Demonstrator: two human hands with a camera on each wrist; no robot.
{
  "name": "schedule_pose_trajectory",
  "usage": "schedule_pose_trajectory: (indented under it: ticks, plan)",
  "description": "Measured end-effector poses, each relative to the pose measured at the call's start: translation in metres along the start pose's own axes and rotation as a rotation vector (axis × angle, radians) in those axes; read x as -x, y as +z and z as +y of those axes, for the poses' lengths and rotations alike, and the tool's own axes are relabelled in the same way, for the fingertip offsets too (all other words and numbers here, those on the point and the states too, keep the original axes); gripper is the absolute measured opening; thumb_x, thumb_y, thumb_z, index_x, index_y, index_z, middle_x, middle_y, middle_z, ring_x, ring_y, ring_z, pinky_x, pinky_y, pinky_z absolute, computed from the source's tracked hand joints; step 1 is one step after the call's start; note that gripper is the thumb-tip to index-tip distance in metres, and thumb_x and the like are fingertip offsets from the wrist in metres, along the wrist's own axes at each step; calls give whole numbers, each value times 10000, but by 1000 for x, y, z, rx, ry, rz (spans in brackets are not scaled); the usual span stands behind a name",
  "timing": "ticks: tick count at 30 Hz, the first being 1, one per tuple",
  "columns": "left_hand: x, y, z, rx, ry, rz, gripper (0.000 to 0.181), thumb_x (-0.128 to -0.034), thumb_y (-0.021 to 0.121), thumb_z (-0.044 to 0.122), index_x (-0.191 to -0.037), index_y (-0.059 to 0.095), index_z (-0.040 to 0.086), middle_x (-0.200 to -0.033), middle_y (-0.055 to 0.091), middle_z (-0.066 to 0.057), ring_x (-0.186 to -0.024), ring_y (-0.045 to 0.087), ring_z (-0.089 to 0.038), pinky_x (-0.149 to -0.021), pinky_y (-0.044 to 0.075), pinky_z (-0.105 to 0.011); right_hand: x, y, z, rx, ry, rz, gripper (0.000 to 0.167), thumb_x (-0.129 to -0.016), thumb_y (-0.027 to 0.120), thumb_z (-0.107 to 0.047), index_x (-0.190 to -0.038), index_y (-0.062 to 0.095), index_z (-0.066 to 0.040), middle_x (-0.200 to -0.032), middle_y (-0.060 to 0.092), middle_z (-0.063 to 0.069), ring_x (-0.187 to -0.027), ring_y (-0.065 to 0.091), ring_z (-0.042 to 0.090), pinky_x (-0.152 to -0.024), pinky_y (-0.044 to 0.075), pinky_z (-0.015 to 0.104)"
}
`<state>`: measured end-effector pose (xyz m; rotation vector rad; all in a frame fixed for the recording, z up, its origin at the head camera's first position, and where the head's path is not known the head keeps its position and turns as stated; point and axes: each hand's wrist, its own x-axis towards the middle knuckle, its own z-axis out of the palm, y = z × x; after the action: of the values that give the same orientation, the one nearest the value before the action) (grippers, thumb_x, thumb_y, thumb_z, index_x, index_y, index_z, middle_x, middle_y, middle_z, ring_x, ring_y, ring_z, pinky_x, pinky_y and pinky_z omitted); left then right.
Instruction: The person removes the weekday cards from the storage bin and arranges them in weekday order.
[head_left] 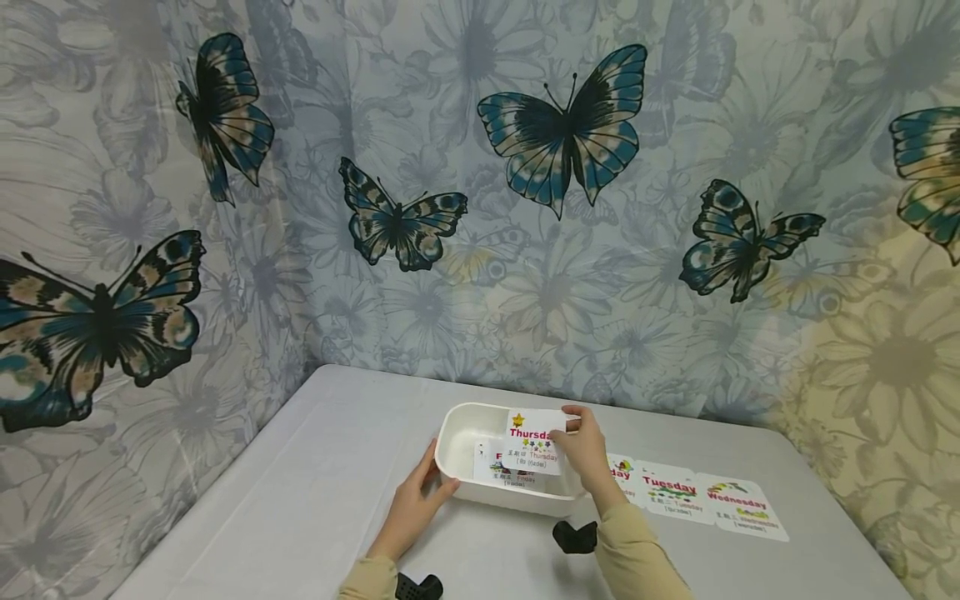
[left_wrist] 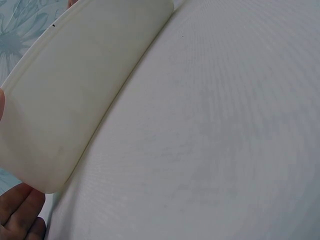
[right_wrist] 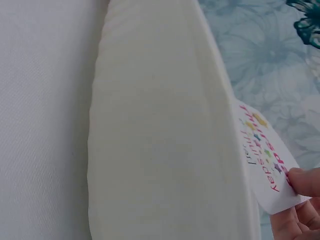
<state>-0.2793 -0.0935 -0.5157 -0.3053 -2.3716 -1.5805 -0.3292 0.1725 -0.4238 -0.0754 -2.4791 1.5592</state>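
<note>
A white plastic basket (head_left: 517,498) stands on the table. My left hand (head_left: 415,504) grips its left end, the thumb on the near rim and the fingers round the side; the left wrist view shows fingertips (left_wrist: 30,210) against the basket's corner. Between thumb and fingers, my right hand (head_left: 585,450) pinches the right edge of a "Thursday" card (head_left: 534,446) with coloured stars. This card is tilted up over the basket's right part, and in the right wrist view the card (right_wrist: 265,160) rises above the rim. Inside the basket, a "Friday" card (head_left: 489,471) is partly covered by it.
On the table to the right, a "Tuesday" card (head_left: 675,498) and a "Wednesday" card (head_left: 746,510) lie in a row with a third card (head_left: 622,471), half hidden behind my right arm. A butterfly-patterned cloth wall (head_left: 562,292) borders the white table (head_left: 337,450) behind and at left.
</note>
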Motion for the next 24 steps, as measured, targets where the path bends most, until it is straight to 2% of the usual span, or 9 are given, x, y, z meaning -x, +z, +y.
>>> schedule_pose_trajectory:
  ticks: [7,13,17,22,24]
  plan:
    - [0,0,1,-3,-4,1,859,-818,645,500,-1475,251,111,-1362,466,-90,-1250,412,-249,-1030,308,-454,12,-21,-1,-150,50,13,509,-852,626,-28,-1306,398,4,-967,531,157,-781,539,188,-642,461,263]
    - [0,1,0,-4,-3,-3,849,-822,646,489,-1477,247,126,-1366,463,-76,-1252,410,-245,-1030,310,-448,29,-46,3,-235,82,4,554,-875,617,-69,-1351,339,-12,-1017,501,149,-812,518,169,-682,465,242]
    - [-1,1,-1,1,-2,-3,852,-820,643,500,-1477,251,124,-1368,459,-90,-1251,411,-248,-1028,314,-447,39,-63,12,-265,77,9,577,-881,628,-108,-1359,321,-7,-1030,501,151,-832,556,143,-705,485,210]
    - [0,0,0,8,-8,-3,853,-817,648,500,-1475,258,124,-1368,459,-98,-1251,411,-256,-1032,297,-471,48,-83,33,-329,54,34,621,-851,678,-144,-1336,328,25,-990,530,153,-797,588,141,-674,493,201]
    - [0,0,0,10,-12,-1,848,-816,655,490,-1475,262,129,-1358,471,-94,-1249,415,-255,-1034,288,-481,51,-92,39,-320,71,30,644,-851,683,-160,-1345,314,26,-991,529,143,-799,588,132,-678,492,199]
